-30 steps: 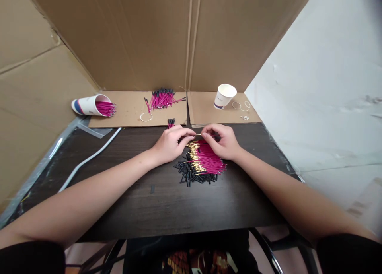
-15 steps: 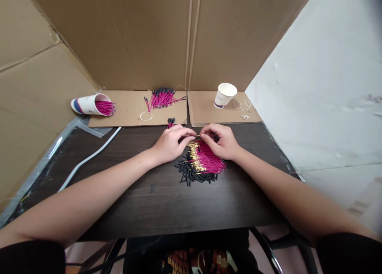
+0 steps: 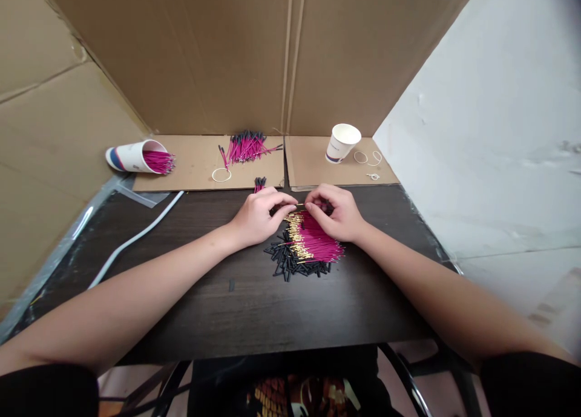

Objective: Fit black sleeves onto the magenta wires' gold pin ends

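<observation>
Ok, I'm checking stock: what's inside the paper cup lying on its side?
Magenta wires lie inside the paper cup, ends poking from its mouth. Their far ends and anything deeper are hidden by its wall.

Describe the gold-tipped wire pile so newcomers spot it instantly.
On the dark table, find the right hand. Beside it, bordered by loose black tubes, lies the gold-tipped wire pile; its magenta wires show gold ends, unlike the black-tipped heap on cardboard behind.

Pretty sure it's an assembly workshop: dark wood-grain table (image 3: 290,314), tall brown cardboard screen (image 3: 204,54), heaped gold-tipped magenta wires (image 3: 321,240), short black tubes (image 3: 287,267).
</observation>
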Demonstrator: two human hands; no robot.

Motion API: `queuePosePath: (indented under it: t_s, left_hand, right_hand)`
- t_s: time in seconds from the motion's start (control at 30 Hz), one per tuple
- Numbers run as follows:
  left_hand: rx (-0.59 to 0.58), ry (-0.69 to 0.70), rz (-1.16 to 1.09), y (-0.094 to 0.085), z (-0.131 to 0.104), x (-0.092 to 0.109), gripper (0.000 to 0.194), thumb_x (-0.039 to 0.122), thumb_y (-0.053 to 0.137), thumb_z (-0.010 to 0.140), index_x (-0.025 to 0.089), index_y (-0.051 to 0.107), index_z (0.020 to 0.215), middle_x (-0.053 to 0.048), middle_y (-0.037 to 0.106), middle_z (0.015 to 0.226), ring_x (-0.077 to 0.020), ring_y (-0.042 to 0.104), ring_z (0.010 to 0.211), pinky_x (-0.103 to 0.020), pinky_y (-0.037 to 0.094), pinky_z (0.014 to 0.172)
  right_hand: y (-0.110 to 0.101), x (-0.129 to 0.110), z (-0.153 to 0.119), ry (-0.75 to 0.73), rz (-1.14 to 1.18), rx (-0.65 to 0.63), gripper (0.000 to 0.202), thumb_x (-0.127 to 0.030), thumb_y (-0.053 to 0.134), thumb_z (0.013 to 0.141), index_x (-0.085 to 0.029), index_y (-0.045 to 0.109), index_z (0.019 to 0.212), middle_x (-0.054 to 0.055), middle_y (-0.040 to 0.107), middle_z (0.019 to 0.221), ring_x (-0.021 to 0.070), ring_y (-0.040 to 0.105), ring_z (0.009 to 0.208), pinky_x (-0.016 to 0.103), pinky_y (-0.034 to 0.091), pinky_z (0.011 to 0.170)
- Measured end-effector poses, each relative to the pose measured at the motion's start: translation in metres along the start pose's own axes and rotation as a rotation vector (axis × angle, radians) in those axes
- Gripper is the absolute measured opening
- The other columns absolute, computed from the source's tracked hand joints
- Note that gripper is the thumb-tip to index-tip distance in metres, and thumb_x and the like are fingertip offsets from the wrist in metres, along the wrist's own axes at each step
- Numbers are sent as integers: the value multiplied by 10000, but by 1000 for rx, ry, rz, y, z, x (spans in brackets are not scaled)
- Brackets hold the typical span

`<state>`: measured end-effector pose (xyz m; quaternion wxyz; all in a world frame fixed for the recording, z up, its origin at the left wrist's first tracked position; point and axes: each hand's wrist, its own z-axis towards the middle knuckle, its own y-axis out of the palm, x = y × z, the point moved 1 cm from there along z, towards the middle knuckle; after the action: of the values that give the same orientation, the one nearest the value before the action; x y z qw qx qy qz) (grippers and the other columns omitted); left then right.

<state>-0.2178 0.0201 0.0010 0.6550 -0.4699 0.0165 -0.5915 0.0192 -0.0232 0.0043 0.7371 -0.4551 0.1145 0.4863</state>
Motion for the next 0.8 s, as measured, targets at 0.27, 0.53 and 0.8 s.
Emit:
queuePosePath:
  t_s: [0.27, 0.53, 0.8]
  left_hand:
    - [8, 25, -7, 0, -1, 1, 135, 251, 740, 1065, 179, 836, 1126, -70, 799, 978, -172, 738, 860, -328, 630, 854]
    - [2, 40, 11, 1, -1, 2, 157, 271, 729, 1074, 185, 853, 1117, -71, 794, 956, -175, 735, 851, -341, 641, 861]
    - [0, 64, 14, 0, -1, 2, 151, 231, 737, 1064, 169, 861, 1124, -80, 796, 958, -174, 732, 844, -336, 642, 847]
  right_hand:
    - [0, -2, 0, -23, 13, -16, 86, -215, 672, 1016, -216, 711, 940, 10, 632, 781, 155, 537, 669, 321, 442, 625]
    - [0, -4, 0, -32, 10, -28, 95, -220, 678, 1023, -218, 729, 942, 10, 627, 772, 151, 532, 647, 317, 435, 597]
    - [1, -4, 0, -40, 17, -29, 99, -230, 692, 1033, -214, 741, 948, 8, 625, 771, 145, 534, 646, 311, 432, 593]
